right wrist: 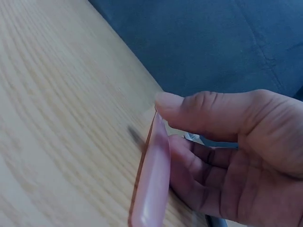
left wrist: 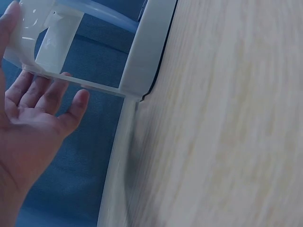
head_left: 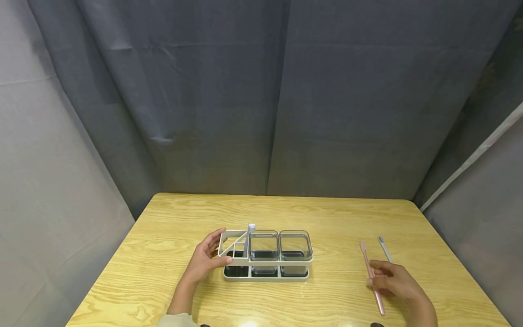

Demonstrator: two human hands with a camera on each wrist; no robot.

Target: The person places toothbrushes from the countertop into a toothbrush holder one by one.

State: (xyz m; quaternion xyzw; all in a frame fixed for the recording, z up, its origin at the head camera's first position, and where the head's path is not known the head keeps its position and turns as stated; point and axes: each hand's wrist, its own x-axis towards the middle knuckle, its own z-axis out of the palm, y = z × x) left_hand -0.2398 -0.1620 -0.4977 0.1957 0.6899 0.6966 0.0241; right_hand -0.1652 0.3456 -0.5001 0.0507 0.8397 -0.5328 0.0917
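Note:
My left hand [head_left: 205, 258] grips the left end of a white toothbrush holder [head_left: 282, 263], thumb on the front of its upper rail and fingers behind. The left wrist view shows the hand [left wrist: 31, 123] around the holder's end [left wrist: 154, 42]. Two clear square cups [head_left: 296, 256] stand in the holder, with a slim pale upright object [head_left: 249, 236] left of them. On the right, my right hand [head_left: 392, 280] pinches a pink toothbrush [head_left: 378, 299] between thumb and fingers. Close up, its rounded handle [right wrist: 155, 189] points away from the hand. Just beyond lies a light-blue toothbrush [head_left: 384, 250].
The wooden table [head_left: 327, 290] has rounded far corners. A dark grey curtain [head_left: 347, 113] hangs behind it, with pale cloth [head_left: 49, 204] on the left and more cloth on the right. Table surface lies between the holder and the toothbrushes.

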